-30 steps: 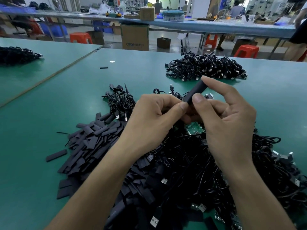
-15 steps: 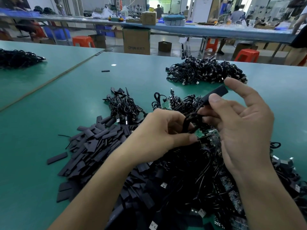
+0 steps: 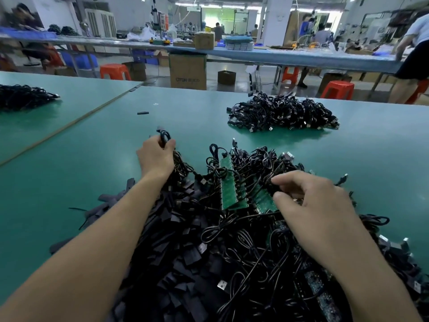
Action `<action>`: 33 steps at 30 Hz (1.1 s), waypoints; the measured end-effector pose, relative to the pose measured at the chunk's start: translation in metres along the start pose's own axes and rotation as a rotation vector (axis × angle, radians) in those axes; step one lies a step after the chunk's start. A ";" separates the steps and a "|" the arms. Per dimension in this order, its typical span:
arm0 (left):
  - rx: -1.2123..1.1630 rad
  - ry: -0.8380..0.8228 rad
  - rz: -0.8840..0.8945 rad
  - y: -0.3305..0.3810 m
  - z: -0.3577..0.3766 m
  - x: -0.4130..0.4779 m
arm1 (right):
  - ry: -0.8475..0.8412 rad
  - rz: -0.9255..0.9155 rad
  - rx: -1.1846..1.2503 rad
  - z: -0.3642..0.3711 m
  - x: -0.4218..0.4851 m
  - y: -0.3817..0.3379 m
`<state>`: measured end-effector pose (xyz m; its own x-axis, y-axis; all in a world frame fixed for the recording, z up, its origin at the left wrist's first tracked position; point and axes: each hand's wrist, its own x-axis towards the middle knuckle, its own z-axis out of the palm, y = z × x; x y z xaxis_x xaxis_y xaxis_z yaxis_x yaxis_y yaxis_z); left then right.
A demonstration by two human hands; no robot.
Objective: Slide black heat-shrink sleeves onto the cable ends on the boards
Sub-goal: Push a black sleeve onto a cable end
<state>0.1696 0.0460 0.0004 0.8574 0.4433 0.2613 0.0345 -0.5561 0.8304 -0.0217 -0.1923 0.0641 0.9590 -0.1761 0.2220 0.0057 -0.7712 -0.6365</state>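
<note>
Hands: two counted, left hand (image 3: 156, 156) and right hand (image 3: 311, 201).
Green boards (image 3: 228, 184): at least two are exposed, side by side.
Cable heaps: three counted: near heap (image 3: 243, 263) round the boards, far heap (image 3: 283, 115) beyond them to the right, side heap (image 3: 23, 95) far to their left.
Sleeves: sleeve pile (image 3: 176, 256) not countable; one stray sleeve (image 3: 142, 112) beyond the boards, leftward.
Change: half a second ago the hands were joined, a sleeve pinched in the right; now they are parted.
Left hand: closed round a cable bundle (image 3: 163, 137), left of the boards.
Right hand: fingers curled narrow at the boards' right edge; a pinch cannot be told.
Sleeve pile: left of the boards, under the left forearm, apart from the right hand.
</note>
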 end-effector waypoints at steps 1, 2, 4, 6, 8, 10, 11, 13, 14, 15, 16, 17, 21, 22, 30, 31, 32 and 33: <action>0.024 -0.007 -0.019 0.000 0.003 0.004 | -0.016 0.013 -0.069 -0.001 -0.001 0.000; 0.046 -0.021 -0.032 0.000 0.005 0.006 | -0.030 0.027 -0.136 -0.002 -0.002 -0.001; 0.089 -0.039 -0.050 -0.001 0.008 0.007 | -0.047 0.054 -0.208 -0.005 -0.004 -0.001; 0.123 -0.013 -0.070 0.001 0.006 -0.004 | -0.053 0.068 -0.207 -0.008 -0.005 0.000; 0.155 0.069 -0.024 0.008 0.001 -0.021 | -0.064 0.062 -0.199 -0.009 -0.005 0.001; 0.128 0.102 0.098 0.021 -0.005 -0.042 | -0.066 0.034 -0.164 -0.010 -0.005 -0.002; 0.042 0.067 0.160 0.028 -0.009 -0.054 | -0.057 0.008 -0.136 -0.011 -0.004 -0.003; -0.186 -0.087 0.243 0.043 -0.020 -0.081 | -0.039 -0.057 -0.049 -0.012 -0.003 -0.006; -0.276 -0.206 0.285 0.049 -0.026 -0.095 | -0.037 -0.085 0.023 -0.013 -0.002 -0.007; -0.358 -0.352 0.326 0.054 -0.029 -0.108 | -0.042 -0.106 0.113 -0.014 -0.001 -0.007; -0.436 -0.514 0.353 0.058 -0.033 -0.121 | -0.051 -0.124 0.207 -0.015 -0.001 -0.008; -0.504 -0.661 0.366 0.062 -0.035 -0.130 | -0.062 -0.143 0.292 -0.015 0.000 -0.008; -0.636 -0.873 0.389 0.067 -0.041 -0.145 | -0.067 -0.177 0.510 -0.014 0.000 -0.007; -0.646 -0.889 0.379 0.066 -0.042 -0.145 | -0.041 -0.173 0.514 -0.014 0.001 -0.006; -0.585 -0.862 0.361 0.063 -0.041 -0.145 | -0.059 -0.073 0.335 -0.011 0.005 0.005; -0.587 -0.855 0.355 0.063 -0.041 -0.145 | -0.087 -0.072 0.377 -0.012 0.005 0.006; -0.597 -0.847 0.341 0.064 -0.041 -0.145 | -0.120 -0.070 0.435 -0.012 0.006 0.007; -0.609 -0.839 0.333 0.064 -0.041 -0.145 | -0.151 -0.068 0.486 -0.012 0.007 0.008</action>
<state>0.0268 -0.0247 0.0358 0.8620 -0.4149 0.2912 -0.3266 -0.0153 0.9450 -0.0187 -0.2072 0.0698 0.9820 -0.0173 0.1880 0.1657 -0.3980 -0.9023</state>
